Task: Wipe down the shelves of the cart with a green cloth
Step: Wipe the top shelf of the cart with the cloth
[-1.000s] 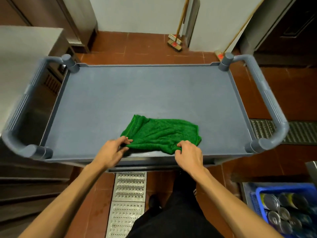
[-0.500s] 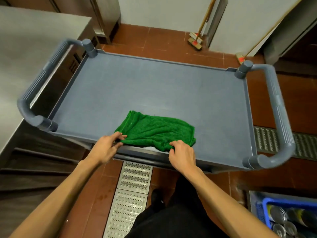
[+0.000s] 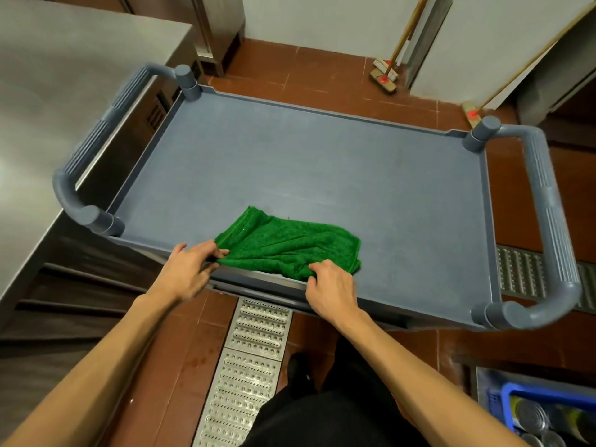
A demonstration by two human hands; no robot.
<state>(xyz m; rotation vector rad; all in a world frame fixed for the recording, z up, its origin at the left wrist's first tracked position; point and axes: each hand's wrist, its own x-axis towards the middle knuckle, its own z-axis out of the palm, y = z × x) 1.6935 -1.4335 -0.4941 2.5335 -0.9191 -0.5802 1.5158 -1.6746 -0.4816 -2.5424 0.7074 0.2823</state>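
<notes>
A grey-blue plastic cart (image 3: 322, 162) stands in front of me, its flat top shelf bare except for a green cloth (image 3: 287, 245) lying crumpled at the near edge. My left hand (image 3: 188, 269) pinches the cloth's near left corner between thumb and fingers. At the near right corner, my right hand (image 3: 332, 283) holds the cloth with curled fingers. Both hands sit at the shelf's front rim. The lower shelves are hidden under the top one.
A steel counter (image 3: 58, 91) runs close along the cart's left handle. Two brooms (image 3: 385, 75) lean on the far wall. A floor drain grate (image 3: 248, 366) lies under me, and a blue crate of cans (image 3: 548, 414) sits at the bottom right.
My view has swung left and tilted, so the cart looks rotated. The hands keep their hold on the cloth's near corners; the cloth has barely shifted.
</notes>
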